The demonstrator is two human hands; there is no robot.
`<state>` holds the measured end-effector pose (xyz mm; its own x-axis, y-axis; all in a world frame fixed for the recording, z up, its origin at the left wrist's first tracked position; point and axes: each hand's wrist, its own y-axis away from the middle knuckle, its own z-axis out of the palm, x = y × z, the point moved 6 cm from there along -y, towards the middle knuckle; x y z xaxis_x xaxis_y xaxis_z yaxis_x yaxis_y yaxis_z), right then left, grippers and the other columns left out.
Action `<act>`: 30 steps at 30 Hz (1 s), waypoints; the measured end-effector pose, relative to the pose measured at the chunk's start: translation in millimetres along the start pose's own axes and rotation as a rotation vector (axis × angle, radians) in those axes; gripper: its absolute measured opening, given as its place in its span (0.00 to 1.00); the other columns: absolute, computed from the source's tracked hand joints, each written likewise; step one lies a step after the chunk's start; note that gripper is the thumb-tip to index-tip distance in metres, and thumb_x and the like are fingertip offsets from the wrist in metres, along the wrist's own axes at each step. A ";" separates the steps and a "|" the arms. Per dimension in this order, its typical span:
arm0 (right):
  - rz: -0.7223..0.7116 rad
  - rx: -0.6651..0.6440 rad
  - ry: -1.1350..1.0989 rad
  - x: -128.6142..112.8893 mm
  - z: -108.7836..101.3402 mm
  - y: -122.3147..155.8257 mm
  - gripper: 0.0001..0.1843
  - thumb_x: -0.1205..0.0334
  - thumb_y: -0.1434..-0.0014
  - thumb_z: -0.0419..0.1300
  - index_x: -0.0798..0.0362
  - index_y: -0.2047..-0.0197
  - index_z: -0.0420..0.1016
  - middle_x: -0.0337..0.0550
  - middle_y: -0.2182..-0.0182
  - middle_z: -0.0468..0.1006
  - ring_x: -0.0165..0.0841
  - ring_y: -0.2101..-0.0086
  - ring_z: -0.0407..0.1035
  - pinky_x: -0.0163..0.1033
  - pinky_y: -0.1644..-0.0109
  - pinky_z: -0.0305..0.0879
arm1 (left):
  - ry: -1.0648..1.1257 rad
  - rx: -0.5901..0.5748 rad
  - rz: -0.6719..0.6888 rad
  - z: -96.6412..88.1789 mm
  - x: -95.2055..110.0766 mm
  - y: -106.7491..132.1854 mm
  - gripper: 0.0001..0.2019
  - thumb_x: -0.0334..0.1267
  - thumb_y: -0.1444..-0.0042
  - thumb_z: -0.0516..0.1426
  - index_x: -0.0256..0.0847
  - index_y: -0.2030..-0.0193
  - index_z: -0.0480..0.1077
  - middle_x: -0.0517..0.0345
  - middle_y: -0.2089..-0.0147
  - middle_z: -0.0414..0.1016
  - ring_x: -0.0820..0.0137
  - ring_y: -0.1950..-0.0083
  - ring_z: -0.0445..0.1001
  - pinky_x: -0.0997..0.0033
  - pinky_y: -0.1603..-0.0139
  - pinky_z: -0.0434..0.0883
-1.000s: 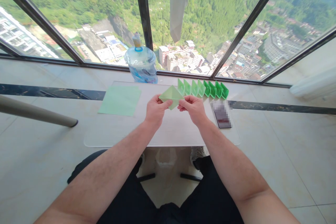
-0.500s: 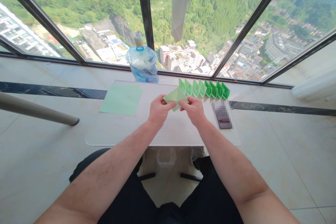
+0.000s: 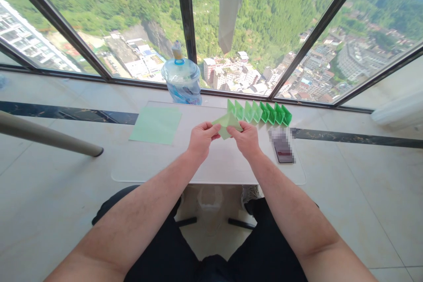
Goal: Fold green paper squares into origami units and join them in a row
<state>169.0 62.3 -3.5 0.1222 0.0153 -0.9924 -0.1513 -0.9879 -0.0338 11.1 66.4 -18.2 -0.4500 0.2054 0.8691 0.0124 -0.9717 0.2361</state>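
Observation:
A light green folded paper (image 3: 225, 124) is held just above the small white table (image 3: 211, 165), pinched from both sides. My left hand (image 3: 201, 139) grips its left part with thumb and fingers closed. My right hand (image 3: 246, 139) pinches its right part. Behind the paper, a row of several finished green folded paper pieces (image 3: 261, 112) stands along the table's far edge. A stack of flat light green paper sheets (image 3: 156, 124) lies at the table's left, away from both hands.
A black phone (image 3: 284, 150) lies on the table right of my right hand. A large blue water jug (image 3: 182, 80) stands by the window behind the table. A beige pole (image 3: 49, 137) juts in from the left. Tall windows lie ahead.
The paper has been squeezed narrower between my hands, which moved slightly closer together. The view shifted a little to the right.

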 end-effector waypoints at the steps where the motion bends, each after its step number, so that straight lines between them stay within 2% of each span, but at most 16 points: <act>1: -0.013 0.005 0.025 -1.3 -0.5 0.4 0.13 0.53 0.50 0.67 0.52 0.75 0.72 0.32 0.81 0.66 0.27 0.77 0.58 0.35 0.73 0.57 | 0.030 -0.015 -0.018 0.7 -0.9 -0.2 0.18 0.43 0.63 0.73 0.36 0.74 0.71 0.58 0.72 0.75 0.71 0.68 0.75 0.65 0.58 0.73; 10: -0.062 0.004 0.081 -2.6 -0.4 0.9 0.15 0.52 0.50 0.66 0.52 0.77 0.67 0.31 0.81 0.60 0.26 0.77 0.52 0.35 0.74 0.50 | 0.097 -0.059 -0.129 1.9 -2.1 0.5 0.14 0.40 0.59 0.71 0.35 0.68 0.77 0.55 0.68 0.79 0.73 0.68 0.75 0.72 0.65 0.69; 16: -0.058 -0.010 0.057 0.5 -2.3 -1.1 0.15 0.53 0.50 0.66 0.52 0.76 0.68 0.31 0.80 0.60 0.26 0.76 0.52 0.35 0.73 0.51 | 0.130 -0.133 -0.170 4.8 -0.3 -0.4 0.08 0.36 0.50 0.66 0.32 0.66 0.78 0.49 0.66 0.81 0.69 0.66 0.78 0.67 0.59 0.73; 24: -0.071 -0.016 0.083 -3.0 -1.4 -0.6 0.15 0.53 0.50 0.66 0.52 0.77 0.67 0.30 0.81 0.58 0.26 0.76 0.51 0.35 0.74 0.48 | 0.095 -0.153 -0.131 4.5 -0.2 -0.9 0.11 0.39 0.48 0.67 0.32 0.65 0.78 0.47 0.64 0.82 0.67 0.63 0.79 0.64 0.55 0.75; 30: -0.064 -0.030 0.070 -2.4 -3.3 -1.5 0.16 0.52 0.50 0.66 0.52 0.77 0.67 0.30 0.81 0.57 0.26 0.76 0.51 0.35 0.74 0.48 | 0.093 -0.167 -0.188 2.7 1.0 -3.4 0.09 0.37 0.47 0.67 0.31 0.65 0.78 0.47 0.63 0.81 0.69 0.63 0.78 0.66 0.56 0.76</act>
<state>172.2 63.3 -0.6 0.1995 0.0685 -0.9775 -0.1122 -0.9894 -0.0922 13.0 70.2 -17.0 -0.5107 0.3797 0.7714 -0.2229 -0.9250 0.3077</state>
